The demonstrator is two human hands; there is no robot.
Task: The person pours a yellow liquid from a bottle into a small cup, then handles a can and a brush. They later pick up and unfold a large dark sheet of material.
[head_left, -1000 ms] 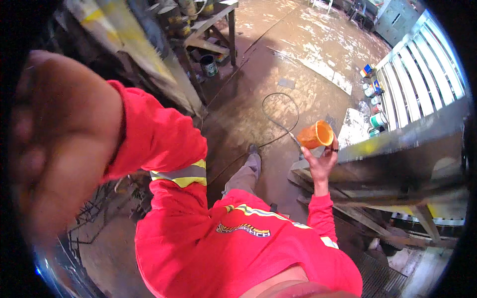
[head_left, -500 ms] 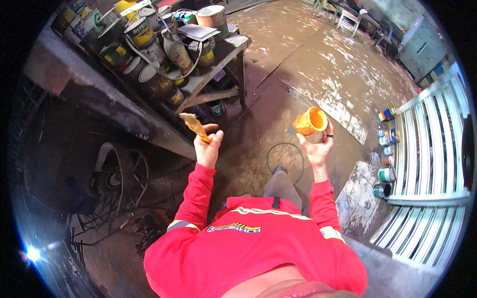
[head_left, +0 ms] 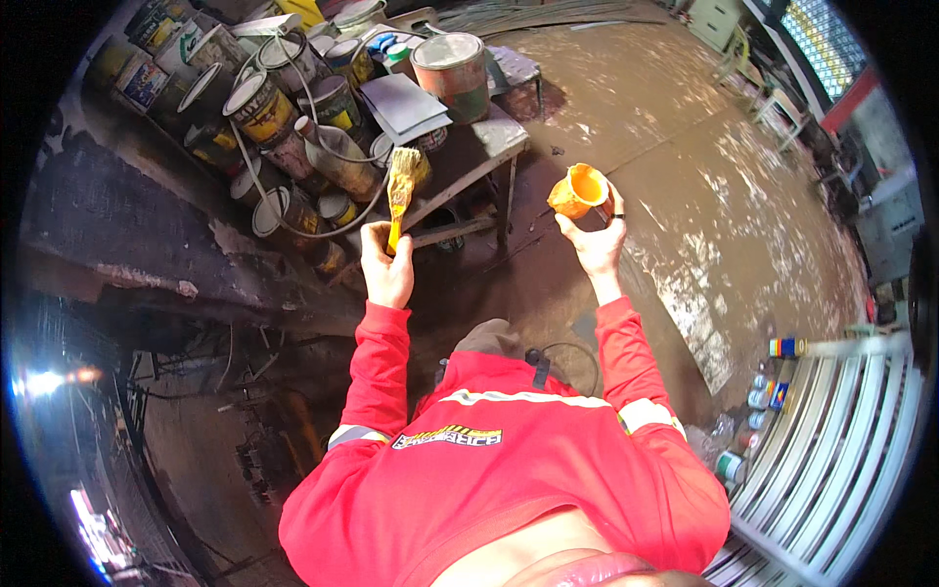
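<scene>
Nearest the camera is the person's red jacket with its pale reflective bands; both sleeves reach up and away from it toward a low metal table. The left hand is closed in a fist round the orange handle of a paintbrush, held upright with the yellow-stained bristles on top, probably so the wet end stays off the sleeve; the bristles show just in front of the table's near edge. The right hand is to the right of the table, fingers curled round a small orange cup tipped so its mouth faces the camera, likely to keep the yellow paint inside within easy reach of the brush; brush and cup are apart, not touching. Farther off, the table carries a crowd of paint cans with a hose looped among them, some grey sheets, and a large rust-red drum; beyond and right of the table spreads wet brown floor.
</scene>
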